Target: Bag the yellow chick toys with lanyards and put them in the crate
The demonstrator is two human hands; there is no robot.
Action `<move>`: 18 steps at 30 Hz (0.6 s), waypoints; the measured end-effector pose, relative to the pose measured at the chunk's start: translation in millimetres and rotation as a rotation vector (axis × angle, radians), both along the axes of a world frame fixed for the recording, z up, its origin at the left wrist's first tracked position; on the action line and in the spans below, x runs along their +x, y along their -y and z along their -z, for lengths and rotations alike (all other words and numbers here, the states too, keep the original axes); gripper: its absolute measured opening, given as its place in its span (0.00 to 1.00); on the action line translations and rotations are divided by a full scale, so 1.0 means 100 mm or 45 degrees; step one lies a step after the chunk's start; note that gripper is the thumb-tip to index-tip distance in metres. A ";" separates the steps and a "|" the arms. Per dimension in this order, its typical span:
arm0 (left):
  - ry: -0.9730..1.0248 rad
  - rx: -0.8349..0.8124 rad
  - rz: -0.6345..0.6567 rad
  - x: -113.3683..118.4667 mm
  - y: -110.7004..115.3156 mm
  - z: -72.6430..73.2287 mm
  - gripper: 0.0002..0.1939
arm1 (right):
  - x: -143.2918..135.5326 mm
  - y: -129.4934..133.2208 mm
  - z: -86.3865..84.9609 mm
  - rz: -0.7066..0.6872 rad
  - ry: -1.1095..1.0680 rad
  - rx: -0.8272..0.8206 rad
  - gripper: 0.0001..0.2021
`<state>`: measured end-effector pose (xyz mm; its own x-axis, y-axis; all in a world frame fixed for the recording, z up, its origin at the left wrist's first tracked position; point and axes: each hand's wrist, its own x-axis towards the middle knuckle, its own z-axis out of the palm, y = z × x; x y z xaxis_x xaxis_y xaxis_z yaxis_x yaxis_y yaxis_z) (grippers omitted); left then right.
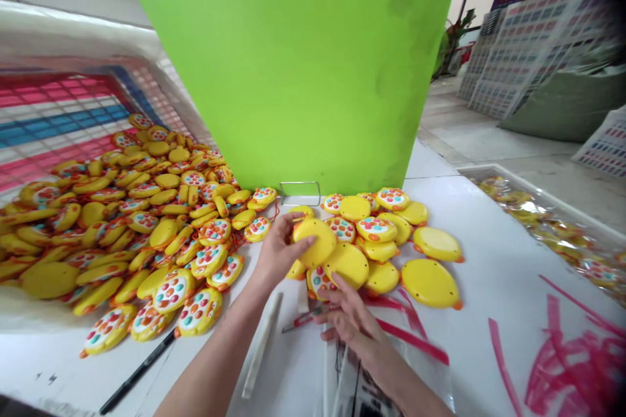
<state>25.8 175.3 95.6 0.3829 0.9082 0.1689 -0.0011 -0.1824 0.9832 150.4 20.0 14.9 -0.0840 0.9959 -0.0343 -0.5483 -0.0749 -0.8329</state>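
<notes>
My left hand (282, 249) grips a yellow oval toy (314, 242) by its left edge, plain back facing up. Under and beside it lies a small heap of similar toys, some showing white faces with coloured dots (376, 228). My right hand (349, 313) is just below the heap, fingers apart, its fingertips near another plain-backed toy (348, 266); nothing is seen held in it. A thin red tool (306, 319) lies by its fingers. Beneath the right wrist are clear plastic bags (420, 371).
A large pile of yellow toys (166, 208) spreads at the left. An upright green board (303, 71) stands behind the heap. A black pen (137, 374) and white stick (263, 345) lie in front. Pink strips (572, 365) and a tray of bagged toys (552, 215) are at right.
</notes>
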 end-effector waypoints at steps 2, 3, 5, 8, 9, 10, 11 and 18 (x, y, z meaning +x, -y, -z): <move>-0.004 -0.178 0.157 -0.07 0.39 0.01 0.30 | -0.01 -0.01 0.00 0.054 -0.048 -0.069 0.33; -0.007 -0.219 0.185 -0.09 0.55 0.04 0.28 | -0.02 -0.01 0.00 0.057 -0.066 -0.109 0.30; -0.029 -0.229 0.143 -0.11 0.81 0.14 0.29 | -0.01 -0.01 -0.01 0.032 -0.124 -0.166 0.26; -0.066 -0.204 0.060 -0.10 1.02 0.29 0.36 | 0.01 0.00 -0.04 0.013 -0.247 -0.175 0.26; -0.086 -0.188 0.038 -0.08 1.05 0.32 0.38 | 0.01 0.01 -0.05 0.014 -0.276 -0.176 0.27; -0.115 -0.161 0.009 -0.07 1.08 0.34 0.38 | 0.01 0.02 -0.05 0.009 -0.289 -0.180 0.28; -0.159 -0.126 -0.030 -0.06 1.11 0.35 0.36 | 0.02 0.02 -0.05 -0.001 -0.288 -0.183 0.29; -0.472 0.012 -0.270 0.01 1.15 0.30 0.19 | 0.01 0.06 -0.02 -0.106 -0.166 -0.162 0.23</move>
<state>27.3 60.7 65.5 0.2240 0.9725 0.0635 0.3908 -0.1493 0.9083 151.2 14.1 16.6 -0.1778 0.9737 -0.1428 -0.6384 -0.2245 -0.7363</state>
